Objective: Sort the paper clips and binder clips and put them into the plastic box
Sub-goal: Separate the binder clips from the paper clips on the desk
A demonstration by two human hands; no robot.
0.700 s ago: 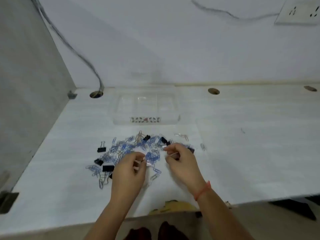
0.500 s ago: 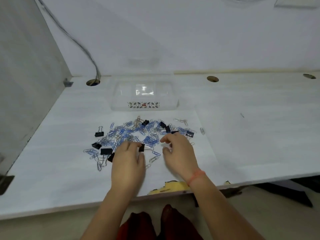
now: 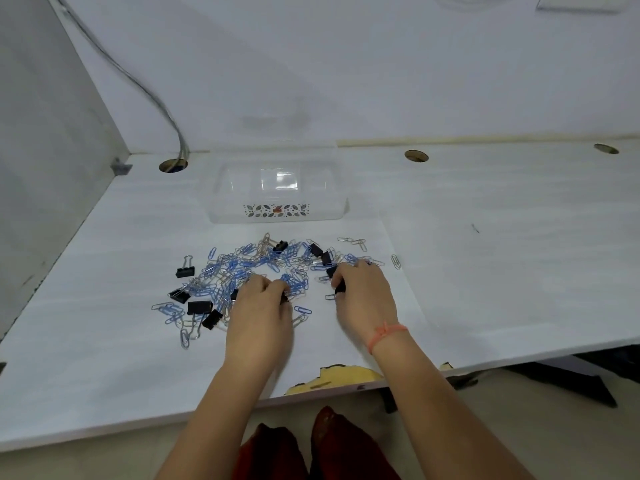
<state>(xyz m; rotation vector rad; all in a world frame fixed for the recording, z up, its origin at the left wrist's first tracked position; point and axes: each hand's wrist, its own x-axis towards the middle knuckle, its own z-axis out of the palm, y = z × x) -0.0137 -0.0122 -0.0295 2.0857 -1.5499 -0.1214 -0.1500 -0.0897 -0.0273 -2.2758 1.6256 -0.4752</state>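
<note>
Left hand [image 3: 258, 311]: palm down at the near edge of the pile, fingers [image 3: 273, 289] curled in, pinching something dark, too small to name.
Right hand [image 3: 367, 296]: lay on the pile's right side, fingers [image 3: 341, 284] closed round a black binder clip [image 3: 340, 288].
Clips: blue and silver paper clips [image 3: 242, 268] mixed with black binder clips [image 3: 185, 271], scattered loose on the white surface [image 3: 485, 254].
Plastic box [image 3: 277, 195]: clear, stood just behind the pile.
</note>
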